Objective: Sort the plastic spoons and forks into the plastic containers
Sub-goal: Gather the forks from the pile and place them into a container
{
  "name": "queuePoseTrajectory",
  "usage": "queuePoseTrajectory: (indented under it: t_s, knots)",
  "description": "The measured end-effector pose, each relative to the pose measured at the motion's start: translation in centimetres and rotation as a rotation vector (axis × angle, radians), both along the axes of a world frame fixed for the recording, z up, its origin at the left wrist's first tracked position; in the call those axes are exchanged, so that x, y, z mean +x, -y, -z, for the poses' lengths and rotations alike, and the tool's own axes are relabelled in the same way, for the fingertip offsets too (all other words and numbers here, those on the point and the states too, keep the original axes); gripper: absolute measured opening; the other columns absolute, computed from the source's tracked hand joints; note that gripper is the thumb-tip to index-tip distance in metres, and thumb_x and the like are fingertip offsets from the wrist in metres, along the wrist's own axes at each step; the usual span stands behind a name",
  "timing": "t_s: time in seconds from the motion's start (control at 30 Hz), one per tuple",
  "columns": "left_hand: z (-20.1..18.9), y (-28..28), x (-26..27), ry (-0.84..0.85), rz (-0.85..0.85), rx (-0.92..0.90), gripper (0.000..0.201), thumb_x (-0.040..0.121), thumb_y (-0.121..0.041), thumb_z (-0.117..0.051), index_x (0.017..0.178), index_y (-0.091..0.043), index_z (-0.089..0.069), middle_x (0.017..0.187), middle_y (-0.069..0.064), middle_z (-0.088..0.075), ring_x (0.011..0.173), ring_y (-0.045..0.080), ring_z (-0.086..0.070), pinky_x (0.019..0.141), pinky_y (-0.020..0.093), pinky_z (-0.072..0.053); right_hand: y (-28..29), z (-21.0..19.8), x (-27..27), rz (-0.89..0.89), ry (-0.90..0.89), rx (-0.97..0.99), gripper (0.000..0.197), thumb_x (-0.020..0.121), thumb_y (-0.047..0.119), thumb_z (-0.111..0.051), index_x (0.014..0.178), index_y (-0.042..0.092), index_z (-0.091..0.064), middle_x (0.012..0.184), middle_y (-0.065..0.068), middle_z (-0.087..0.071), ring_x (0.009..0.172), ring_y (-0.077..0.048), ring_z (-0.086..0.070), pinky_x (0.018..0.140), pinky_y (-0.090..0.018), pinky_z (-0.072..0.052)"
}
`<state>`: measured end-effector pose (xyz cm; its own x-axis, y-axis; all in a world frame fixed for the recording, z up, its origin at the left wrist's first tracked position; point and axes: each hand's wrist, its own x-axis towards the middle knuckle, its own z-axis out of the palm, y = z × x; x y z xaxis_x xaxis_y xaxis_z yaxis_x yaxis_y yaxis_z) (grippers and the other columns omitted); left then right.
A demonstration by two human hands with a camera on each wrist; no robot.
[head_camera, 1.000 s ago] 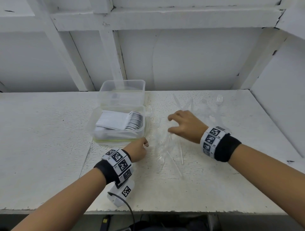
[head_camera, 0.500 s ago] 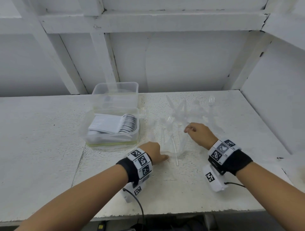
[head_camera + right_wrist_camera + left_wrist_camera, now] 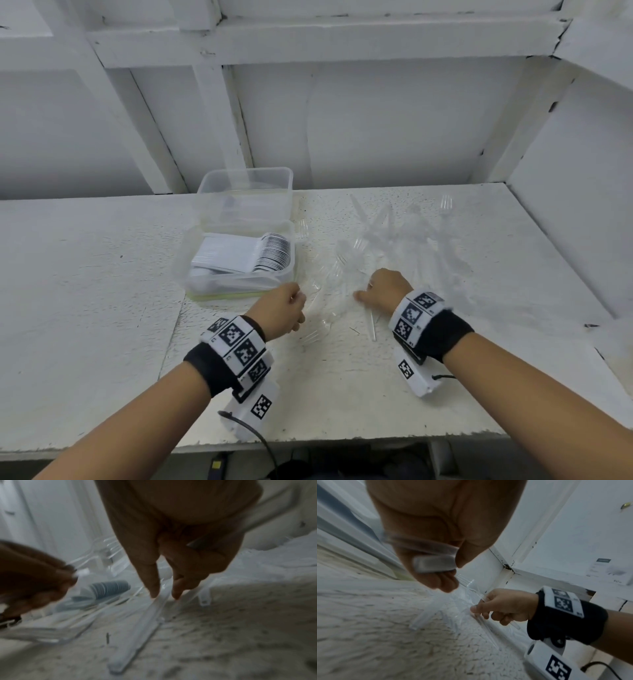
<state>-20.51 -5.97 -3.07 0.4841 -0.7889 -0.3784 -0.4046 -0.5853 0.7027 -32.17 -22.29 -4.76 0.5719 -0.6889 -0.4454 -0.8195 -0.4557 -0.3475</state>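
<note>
On the white table (image 3: 102, 308), right-hand fingers (image 3: 153, 586) pinch a clear fork (image 3: 137, 632).

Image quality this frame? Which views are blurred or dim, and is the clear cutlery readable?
Head: sharp, evenly lit, wide-angle bowing at edges; clear cutlery nearly vanishes against the white table. Left wrist: dimmer, left hand soft, table smeared. Right wrist: darkest, heavy motion blur, right hand underexposed.
</note>
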Motion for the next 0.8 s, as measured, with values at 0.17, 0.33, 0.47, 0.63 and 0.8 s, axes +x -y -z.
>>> queuePoseTrajectory:
  t_s: [0.17,0.33,0.47,0.63,0.8]
  knots:
    - [-0.3,0.5,-0.1,0.02,-0.037,-0.054,0.018,0.101,-0.021,-0.03,0.09,-0.011,-0.041,0.079,0.008,-0.058,0.061,0.019,-0.051,0.057,0.027,-0.043,0.3,-0.7,-0.3,0.159,0.121,0.186,0.033,0.088,0.022,-0.052,0.06,0.01,-0.038,0.059,-0.002,-0.04,0.053,-0.015,-0.039,0.048,-0.023,-0.03]
    - [0.5,3.2,-0.5,0.349,0.009,0.058,0.022,0.098,-0.028,-0.04,0.088,-0.009,-0.046,0.086,0.004,-0.052,0.079,0.019,-0.048,0.066,0.027,-0.035,0.7,-3.0,-2.3,0.518,0.416,0.65,0.01,0.095,0.005,-0.038,0.087,0.005,-0.044,0.069,-0.011,-0.048,0.055,-0.021,-0.05,0.051,-0.028,-0.044]
    - [1.2,4.9,-1.3,0.483,0.159,0.279,0.026,0.097,-0.028,-0.043,0.099,-0.005,-0.055,0.093,0.009,-0.056,0.087,0.024,-0.057,0.068,0.028,-0.039,0.6,-3.3,-3.8,0.485,0.493,0.637,0.013,0.095,0.009,-0.033,0.091,0.012,-0.045,0.065,-0.007,-0.045,0.05,-0.015,-0.041,0.045,-0.022,-0.036]
    - [1.7,5.0,-1.1,0.441,0.196,0.312,0.022,0.095,-0.018,-0.041,0.108,-0.003,-0.051,0.109,0.012,-0.058,0.089,0.025,-0.054,0.072,0.029,-0.04,1.3,-2.7,-5.0,0.258,0.5,0.398,0.013,0.091,0.017,-0.048,0.08,0.014,-0.053,0.063,-0.003,-0.042,0.051,-0.01,-0.033,0.046,-0.019,-0.025]
    - [0.6,3.3,0.2,0.16,0.084,0.119,0.023,0.093,-0.018,-0.045,0.071,-0.018,-0.037,0.078,0.001,-0.055,0.076,0.019,-0.052,0.061,0.025,-0.037,2.2,-2.2,-5.6,-0.173,0.323,-0.059,0.03,0.093,0.03,-0.049,0.073,0.016,-0.066,0.072,0.004,-0.062,0.063,-0.008,-0.052,0.06,-0.021,-0.037]
